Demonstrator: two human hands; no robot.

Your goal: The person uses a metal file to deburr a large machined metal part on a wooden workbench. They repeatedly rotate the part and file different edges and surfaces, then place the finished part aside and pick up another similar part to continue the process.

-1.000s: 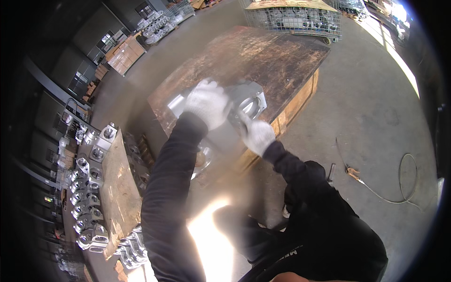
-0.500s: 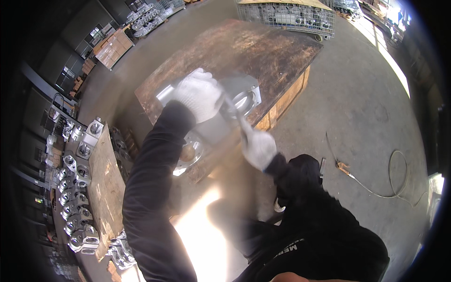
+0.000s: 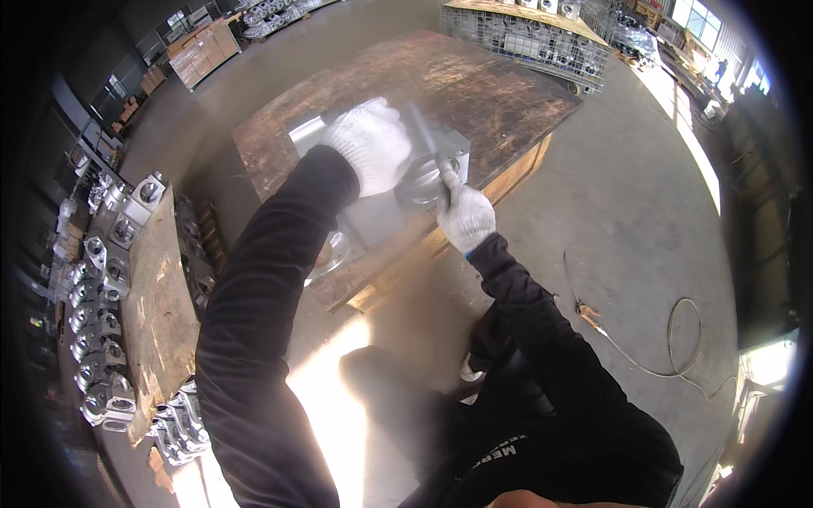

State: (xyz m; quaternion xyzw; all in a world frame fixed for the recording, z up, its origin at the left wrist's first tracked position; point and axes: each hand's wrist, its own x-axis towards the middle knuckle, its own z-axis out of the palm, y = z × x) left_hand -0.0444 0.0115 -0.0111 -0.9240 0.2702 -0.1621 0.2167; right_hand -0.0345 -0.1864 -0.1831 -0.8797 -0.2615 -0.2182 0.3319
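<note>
A silver metal casting (image 3: 375, 222) with round openings lies on the brown wooden table top. My left hand (image 3: 370, 146), in a white knit glove, is closed over its upper middle part; the fingertips are partly hidden. In my gloved right hand (image 3: 467, 216) is a long, thin grey file (image 3: 425, 134), gripped at its near end. The file slants up and away beside my left hand, over the casting's right-hand ring (image 3: 421, 180). Its blade is smeared by motion.
The worn wooden table (image 3: 474, 80) stands ahead, with a wire cage (image 3: 521, 42) of metal parts beyond. Several castings (image 3: 102, 339) line a board (image 3: 161, 313) on the left. An air gun (image 3: 588, 314) with a hose lies on the floor at right.
My right hand and the file have moved up and away along the casting's right side. My left hand keeps its place on the casting. The whole view has shifted slightly.
</note>
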